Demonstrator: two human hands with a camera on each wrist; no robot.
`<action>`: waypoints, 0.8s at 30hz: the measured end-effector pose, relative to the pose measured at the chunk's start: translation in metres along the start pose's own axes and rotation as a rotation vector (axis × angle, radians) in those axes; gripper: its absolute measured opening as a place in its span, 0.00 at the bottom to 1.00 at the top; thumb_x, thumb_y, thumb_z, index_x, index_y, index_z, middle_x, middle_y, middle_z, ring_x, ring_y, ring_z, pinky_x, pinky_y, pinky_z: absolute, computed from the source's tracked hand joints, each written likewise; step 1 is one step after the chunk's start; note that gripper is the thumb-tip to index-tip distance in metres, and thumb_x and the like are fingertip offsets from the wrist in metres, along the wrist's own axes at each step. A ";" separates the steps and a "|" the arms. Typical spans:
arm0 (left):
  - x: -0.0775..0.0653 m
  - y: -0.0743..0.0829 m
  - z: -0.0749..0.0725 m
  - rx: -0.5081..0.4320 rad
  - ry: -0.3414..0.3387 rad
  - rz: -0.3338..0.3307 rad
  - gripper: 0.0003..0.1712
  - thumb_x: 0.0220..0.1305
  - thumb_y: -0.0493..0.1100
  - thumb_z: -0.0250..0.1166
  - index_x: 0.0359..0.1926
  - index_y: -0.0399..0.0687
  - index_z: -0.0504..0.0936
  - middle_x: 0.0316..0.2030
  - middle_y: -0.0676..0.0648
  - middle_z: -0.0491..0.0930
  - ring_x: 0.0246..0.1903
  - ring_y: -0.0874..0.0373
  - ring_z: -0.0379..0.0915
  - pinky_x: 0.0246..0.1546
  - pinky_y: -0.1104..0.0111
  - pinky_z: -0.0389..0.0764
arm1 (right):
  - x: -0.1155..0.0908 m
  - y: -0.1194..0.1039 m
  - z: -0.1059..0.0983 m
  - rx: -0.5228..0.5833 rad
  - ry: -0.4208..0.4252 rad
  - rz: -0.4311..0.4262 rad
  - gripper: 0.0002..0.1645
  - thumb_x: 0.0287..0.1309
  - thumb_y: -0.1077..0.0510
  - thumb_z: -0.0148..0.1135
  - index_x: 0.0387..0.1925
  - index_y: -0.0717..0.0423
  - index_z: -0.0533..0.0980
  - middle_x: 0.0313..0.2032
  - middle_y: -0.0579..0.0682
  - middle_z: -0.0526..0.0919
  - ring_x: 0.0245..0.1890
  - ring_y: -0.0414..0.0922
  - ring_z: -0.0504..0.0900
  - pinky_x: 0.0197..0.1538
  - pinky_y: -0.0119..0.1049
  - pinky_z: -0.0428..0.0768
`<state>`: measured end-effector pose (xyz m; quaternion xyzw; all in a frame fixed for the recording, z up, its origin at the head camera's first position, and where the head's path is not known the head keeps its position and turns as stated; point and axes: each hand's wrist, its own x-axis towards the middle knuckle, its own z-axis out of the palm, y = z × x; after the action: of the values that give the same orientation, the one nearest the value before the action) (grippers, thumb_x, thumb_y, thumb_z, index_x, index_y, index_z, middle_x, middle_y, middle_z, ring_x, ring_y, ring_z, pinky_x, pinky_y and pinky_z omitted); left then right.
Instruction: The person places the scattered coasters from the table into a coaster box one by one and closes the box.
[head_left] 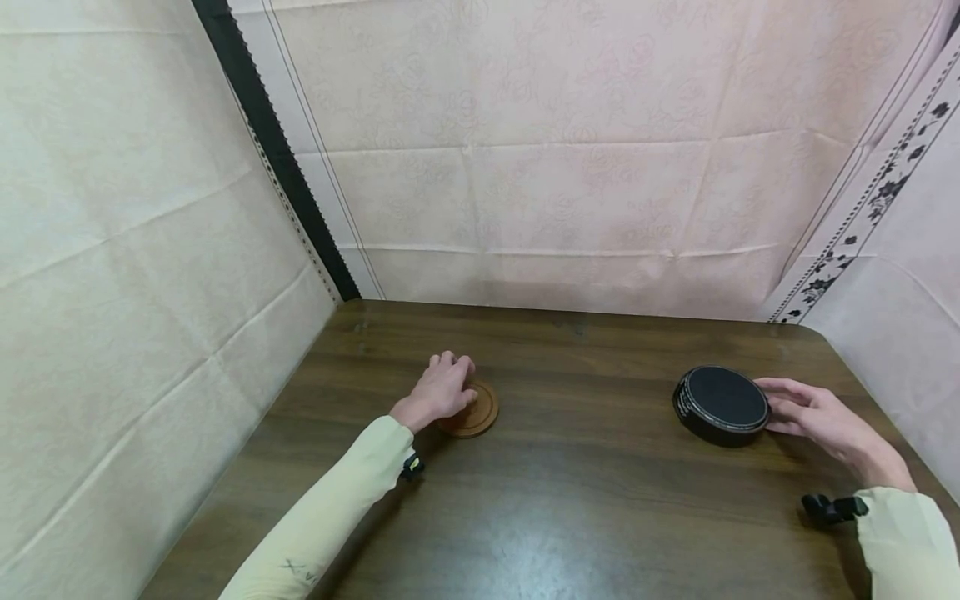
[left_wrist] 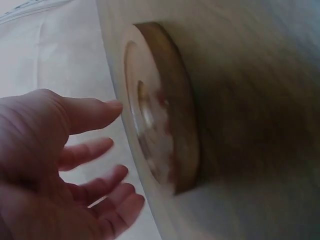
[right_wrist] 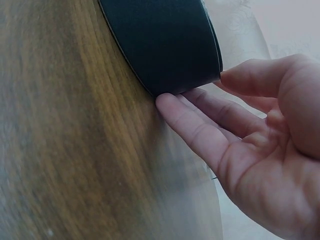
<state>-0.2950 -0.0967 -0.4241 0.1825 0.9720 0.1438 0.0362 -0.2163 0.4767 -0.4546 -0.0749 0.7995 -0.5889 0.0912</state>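
A round wooden coaster (head_left: 484, 412) with ringed grooves lies flat on the brown table, left of the middle. My left hand (head_left: 442, 387) hovers over its upper left side. In the left wrist view the thumb and loosely bent fingers of that hand (left_wrist: 75, 165) appear apart from the coaster (left_wrist: 182, 120). Further right stands a low, round black case (head_left: 726, 398) with pale lettering round its side. My right hand (head_left: 828, 421) is at its right side. In the right wrist view, extended fingertips touch the lower edge of the case (right_wrist: 165, 45), with the thumb by its upper rim.
The wood-grain table (head_left: 570, 492) runs back to a pale patterned cloth (head_left: 585, 167) hung behind it. More cloth hangs at the left (head_left: 135, 250) and right. A black device (head_left: 832, 508) sits at the right wrist, and another dark one (head_left: 412, 466) at the left.
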 end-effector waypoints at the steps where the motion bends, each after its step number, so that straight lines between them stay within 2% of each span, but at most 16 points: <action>1: 0.000 -0.002 0.000 0.014 -0.004 -0.015 0.23 0.65 0.48 0.66 0.56 0.44 0.74 0.54 0.38 0.70 0.54 0.43 0.64 0.50 0.53 0.74 | 0.000 0.000 0.000 -0.001 0.000 -0.001 0.24 0.71 0.63 0.51 0.66 0.60 0.63 0.48 0.25 0.80 0.45 0.28 0.82 0.43 0.34 0.85; 6: 0.000 -0.009 0.003 0.082 -0.041 -0.105 0.28 0.64 0.53 0.66 0.57 0.40 0.73 0.54 0.35 0.69 0.52 0.43 0.64 0.44 0.53 0.77 | 0.000 0.002 -0.001 0.004 0.000 -0.008 0.24 0.71 0.63 0.51 0.66 0.60 0.63 0.48 0.25 0.80 0.46 0.28 0.82 0.44 0.34 0.85; 10: 0.001 -0.013 0.004 0.098 -0.075 -0.158 0.29 0.65 0.56 0.65 0.56 0.40 0.74 0.54 0.34 0.69 0.52 0.42 0.65 0.40 0.54 0.78 | 0.000 0.003 -0.001 0.016 -0.004 -0.027 0.24 0.71 0.63 0.51 0.66 0.60 0.64 0.49 0.27 0.81 0.46 0.29 0.82 0.43 0.33 0.85; 14: 0.003 -0.014 0.003 0.078 -0.092 -0.169 0.24 0.66 0.56 0.64 0.51 0.42 0.76 0.52 0.35 0.71 0.51 0.42 0.67 0.39 0.55 0.76 | -0.001 0.003 -0.001 0.023 -0.007 -0.036 0.24 0.71 0.64 0.51 0.65 0.61 0.64 0.49 0.27 0.81 0.46 0.29 0.82 0.43 0.34 0.85; 18: 0.004 -0.015 0.003 0.063 -0.088 -0.162 0.21 0.66 0.55 0.64 0.47 0.42 0.77 0.49 0.37 0.71 0.49 0.43 0.67 0.39 0.55 0.76 | -0.001 0.003 -0.001 0.018 0.002 -0.009 0.24 0.71 0.62 0.52 0.66 0.61 0.63 0.48 0.27 0.81 0.46 0.30 0.83 0.44 0.34 0.85; 21: 0.005 -0.015 0.004 0.057 -0.082 -0.170 0.21 0.66 0.53 0.65 0.47 0.41 0.76 0.49 0.36 0.72 0.50 0.43 0.68 0.42 0.54 0.76 | 0.000 0.002 -0.002 0.006 0.002 0.011 0.26 0.72 0.61 0.52 0.67 0.62 0.62 0.48 0.27 0.81 0.45 0.31 0.83 0.45 0.35 0.85; 24: 0.006 -0.014 0.006 0.046 -0.083 -0.177 0.24 0.67 0.52 0.63 0.52 0.38 0.73 0.52 0.35 0.72 0.54 0.41 0.69 0.46 0.52 0.77 | 0.000 0.002 -0.002 -0.009 0.005 0.018 0.26 0.72 0.60 0.52 0.67 0.63 0.61 0.47 0.27 0.81 0.45 0.31 0.83 0.45 0.35 0.85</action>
<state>-0.3045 -0.1060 -0.4339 0.1024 0.9850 0.1101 0.0847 -0.2171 0.4789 -0.4562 -0.0664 0.8032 -0.5845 0.0942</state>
